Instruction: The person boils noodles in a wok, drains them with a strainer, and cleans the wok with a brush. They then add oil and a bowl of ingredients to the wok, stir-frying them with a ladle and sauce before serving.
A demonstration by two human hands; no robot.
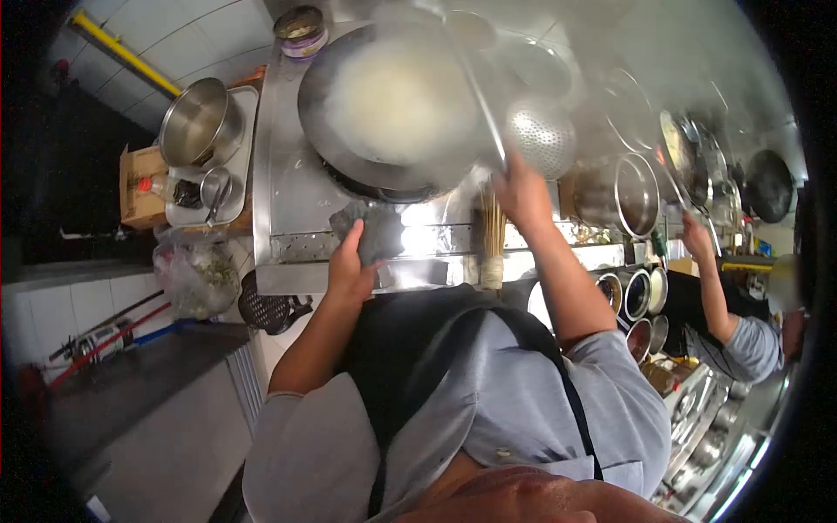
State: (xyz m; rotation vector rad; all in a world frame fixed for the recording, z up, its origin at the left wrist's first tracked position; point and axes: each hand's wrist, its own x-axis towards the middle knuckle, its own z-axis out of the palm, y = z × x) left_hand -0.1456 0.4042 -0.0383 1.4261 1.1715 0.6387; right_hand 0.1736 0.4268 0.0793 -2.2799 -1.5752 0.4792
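Note:
A large dark wok (318, 113) sits on the steel stove, with pale, cloudy liquid (392, 105) steaming inside it. My right hand (525, 193) is closed around the lower end of a long-handled metal cooking utensil (481, 100). Its shaft runs up past the wok's right side, and steam blurs its far end. My left hand (350, 268) grips a dark grey cloth (373, 228) just below the wok's near rim. Close to my right wrist stands a bamboo wok brush (493, 231). Beyond that hand lies a perforated metal strainer (542, 144).
At left, a tray (247, 131) bears a steel pot (202, 122) and a small metal cup (215, 187). A plastic bag (196, 283) hangs below. A co-worker's hand (696, 237) holds a utensil at right, near a large pot (636, 196) and several seasoning bowls (638, 292).

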